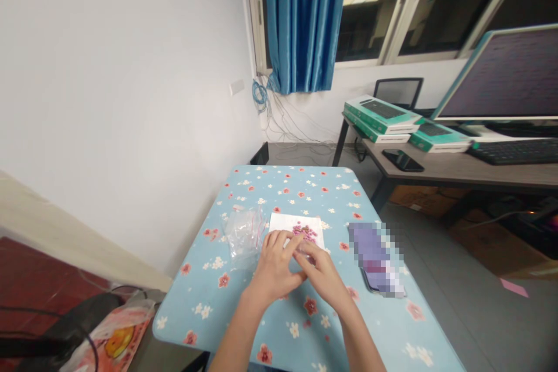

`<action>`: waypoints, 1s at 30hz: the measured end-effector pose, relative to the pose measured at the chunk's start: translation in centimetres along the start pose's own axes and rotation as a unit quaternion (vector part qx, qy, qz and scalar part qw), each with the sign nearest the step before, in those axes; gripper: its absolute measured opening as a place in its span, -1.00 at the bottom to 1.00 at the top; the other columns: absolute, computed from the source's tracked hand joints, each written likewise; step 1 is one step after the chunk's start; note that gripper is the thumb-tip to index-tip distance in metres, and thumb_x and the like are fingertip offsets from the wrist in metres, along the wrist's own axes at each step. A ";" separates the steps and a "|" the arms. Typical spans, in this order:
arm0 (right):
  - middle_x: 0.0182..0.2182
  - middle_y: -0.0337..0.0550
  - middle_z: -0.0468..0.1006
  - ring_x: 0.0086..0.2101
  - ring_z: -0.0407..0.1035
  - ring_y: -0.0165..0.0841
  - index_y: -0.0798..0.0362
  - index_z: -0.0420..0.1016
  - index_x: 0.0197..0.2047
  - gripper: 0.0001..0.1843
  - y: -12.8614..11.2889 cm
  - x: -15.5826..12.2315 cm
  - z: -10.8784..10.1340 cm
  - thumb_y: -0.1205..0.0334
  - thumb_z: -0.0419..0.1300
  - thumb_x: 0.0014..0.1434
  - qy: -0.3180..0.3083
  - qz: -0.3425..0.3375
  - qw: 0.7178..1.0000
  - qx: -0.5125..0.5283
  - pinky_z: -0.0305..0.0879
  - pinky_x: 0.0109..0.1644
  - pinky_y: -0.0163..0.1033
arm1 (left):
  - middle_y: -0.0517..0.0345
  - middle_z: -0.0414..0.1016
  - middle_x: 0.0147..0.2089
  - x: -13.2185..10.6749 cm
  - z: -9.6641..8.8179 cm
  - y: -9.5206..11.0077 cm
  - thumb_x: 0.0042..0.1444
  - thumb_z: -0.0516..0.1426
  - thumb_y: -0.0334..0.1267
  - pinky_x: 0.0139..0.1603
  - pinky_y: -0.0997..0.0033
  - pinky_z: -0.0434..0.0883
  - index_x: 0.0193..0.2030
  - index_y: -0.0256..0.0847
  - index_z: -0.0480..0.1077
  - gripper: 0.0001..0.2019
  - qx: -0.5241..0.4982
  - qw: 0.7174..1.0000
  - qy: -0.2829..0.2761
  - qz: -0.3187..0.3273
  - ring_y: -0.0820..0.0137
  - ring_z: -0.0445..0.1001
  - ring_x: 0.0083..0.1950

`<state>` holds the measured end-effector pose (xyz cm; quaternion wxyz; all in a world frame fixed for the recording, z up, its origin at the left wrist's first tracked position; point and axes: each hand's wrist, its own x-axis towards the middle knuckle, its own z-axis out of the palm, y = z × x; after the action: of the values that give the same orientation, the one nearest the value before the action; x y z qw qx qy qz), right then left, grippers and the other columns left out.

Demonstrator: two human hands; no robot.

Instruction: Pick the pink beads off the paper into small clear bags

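Note:
My left hand and my right hand meet at the near edge of a white sheet that lies on a small table with a light-blue flowered cloth. A heap of small pink beads rests on the sheet just beyond my fingertips. The fingers of both hands are curled and pinched together over something too small to make out. Several clear zip bags lie crumpled left of the sheet, next to my left hand.
A phone lies on the cloth to the right of my hands. Behind stands a desk with green boxes, a keyboard and a monitor. A white wall runs along the left; blue curtain at the window.

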<state>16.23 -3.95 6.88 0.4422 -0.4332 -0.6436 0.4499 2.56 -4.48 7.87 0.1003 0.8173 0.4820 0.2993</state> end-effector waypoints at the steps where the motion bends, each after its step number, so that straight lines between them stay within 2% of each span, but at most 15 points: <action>1: -0.20 -0.05 0.55 -0.14 0.38 -0.16 0.02 0.58 -0.29 -0.77 0.3 0.2 0.3 0.10 0.15 0.11 0.017 0.013 0.999 0.039 0.28 -0.05 -0.08 | 0.04 0.32 0.00 0.0 -0.1 -0.1 -0.11 0.21 -0.29 0.08 0.10 0.23 0.21 -0.06 0.18 -0.33 0.003 1.000 0.000 -0.003 0.18 0.26 0.03; 4: -0.25 -0.05 0.57 -0.25 0.44 -0.19 0.04 0.59 -0.28 -0.73 1.2 0.5 1.0 0.07 0.21 0.01 0.062 0.094 0.974 0.195 0.37 -0.21 -0.13 | 0.05 0.30 0.07 -0.2 -0.4 -0.7 -0.12 0.24 -0.27 0.13 0.05 0.19 0.26 -0.01 0.09 -0.24 0.018 1.000 -0.002 -0.010 0.15 0.23 0.09; 6: -0.27 -0.05 0.58 -0.33 0.46 -0.23 0.06 0.60 -0.28 -0.72 1.7 0.7 1.2 0.10 0.24 -0.06 0.094 0.147 0.941 0.289 0.39 -0.29 -0.17 | 0.05 0.25 0.15 -0.5 -0.9 -1.4 -0.12 0.25 -0.26 0.18 0.01 0.16 0.28 0.00 0.05 -0.21 0.020 1.000 0.001 -0.016 0.13 0.20 0.16; 10: -0.26 -0.08 0.60 -0.31 0.47 -0.27 0.09 0.59 -0.34 -0.76 2.3 1.3 1.4 0.19 0.26 -0.13 0.180 0.193 0.869 0.417 0.40 -0.38 -0.29 | 0.05 0.11 0.29 -1.4 -1.9 -2.7 -0.08 0.25 -0.23 0.24 0.01 0.13 0.29 0.04 0.01 -0.21 -0.037 0.997 0.018 -0.072 0.13 0.14 0.27; 12: -0.29 -0.10 0.61 -0.27 0.48 -0.28 0.10 0.58 -0.35 -0.78 2.7 1.6 1.7 0.22 0.23 -0.11 0.228 0.215 0.828 0.464 0.41 -0.40 -0.33 | 0.04 0.17 0.27 -1.6 -2.1 -3.0 -0.06 0.25 -0.21 0.19 0.05 0.22 0.28 0.04 0.01 -0.23 -0.112 0.987 0.014 -0.119 0.16 0.25 0.21; 15: -0.34 -0.10 0.62 -0.32 0.49 -0.32 0.13 0.57 -0.35 -0.79 3.6 1.9 2.5 0.24 0.18 -0.06 0.259 0.240 0.786 0.508 0.42 -0.42 -0.35 | 0.02 0.39 0.06 -1.7 -2.0 -2.9 0.01 0.20 -0.19 0.01 0.16 0.39 0.22 -0.06 0.10 -0.38 -0.236 0.954 0.004 -0.185 0.29 0.47 -0.06; 18: -0.37 -0.12 0.61 -0.40 0.49 -0.36 0.13 0.54 -0.33 -0.81 4.5 1.8 3.2 0.25 0.18 -0.04 0.254 0.246 0.779 0.517 0.43 -0.46 -0.37 | 0.09 0.49 -0.17 -1.5 -1.5 -2.6 0.07 0.14 -0.21 -0.11 0.28 0.42 0.08 -0.15 0.24 -0.59 -0.303 0.928 0.014 -0.215 0.38 0.49 -0.23; 22: -0.47 -0.18 0.58 -0.50 0.45 -0.41 0.10 0.50 -0.33 -0.84 5.2 1.4 4.1 0.24 0.20 -0.02 0.245 0.245 0.781 0.520 0.37 -0.57 -0.42 | 0.20 0.46 -0.37 -1.2 -0.8 -2.2 0.04 0.13 -0.30 -0.21 0.39 0.39 -0.03 -0.19 0.33 -0.69 -0.340 0.914 0.031 -0.218 0.44 0.45 -0.32; 27: -0.63 -0.31 0.45 -0.71 0.25 -0.56 0.09 0.39 -0.43 -0.91 4.8 1.5 4.6 0.25 0.20 -0.02 0.264 0.284 0.738 0.552 0.10 -0.76 -0.52 | 0.25 0.41 -0.42 -0.7 -1.3 -1.5 0.03 0.11 -0.36 -0.22 0.44 0.35 -0.10 -0.19 0.37 -0.74 -0.337 0.918 0.049 -0.204 0.47 0.40 -0.36; 30: -0.72 -0.43 0.30 -0.78 0.06 -0.62 0.06 0.28 -0.49 -0.84 4.7 1.6 4.8 0.23 0.21 -0.02 0.235 0.291 0.722 0.582 -0.11 -0.82 -0.54 | 0.26 0.40 -0.41 -0.6 -2.1 -1.2 0.04 0.11 -0.36 -0.17 0.43 0.34 -0.11 -0.18 0.38 -0.76 -0.326 0.923 0.071 -0.190 0.47 0.40 -0.33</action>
<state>12.04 -2.30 1.68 0.5917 -0.3484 0.0273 0.7265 0.25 -4.58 8.75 0.3814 0.6090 0.5101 0.4726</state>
